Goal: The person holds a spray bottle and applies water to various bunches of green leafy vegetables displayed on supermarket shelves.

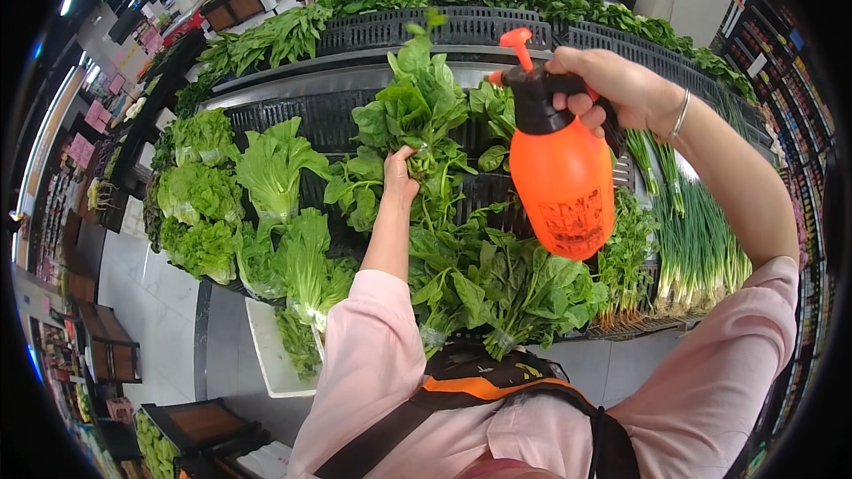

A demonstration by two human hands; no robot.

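My left hand (402, 176) grips a bundle of leafy greens (416, 103) by its stems, held over the black produce shelf. To the right, my right hand (596, 90) is shut round the black handle of an orange pump spray bottle (562, 189). The bottle hangs upright, its nozzle pointing left toward the bundle; its body bears print. Beneath both hands lie more bunches of leafy greens (526, 279) with taped stems. Whether mist leaves the nozzle cannot be told.
Lettuce heads (200, 196) and pale leafy mustard greens (276, 169) lie left. Scallions (702, 239) and thin-stemmed herbs (622, 253) lie right. Black slatted guards (426, 30) cross the back, with greens behind. A white foam box (266, 352) stands at the lower left. A person is partly visible far behind.
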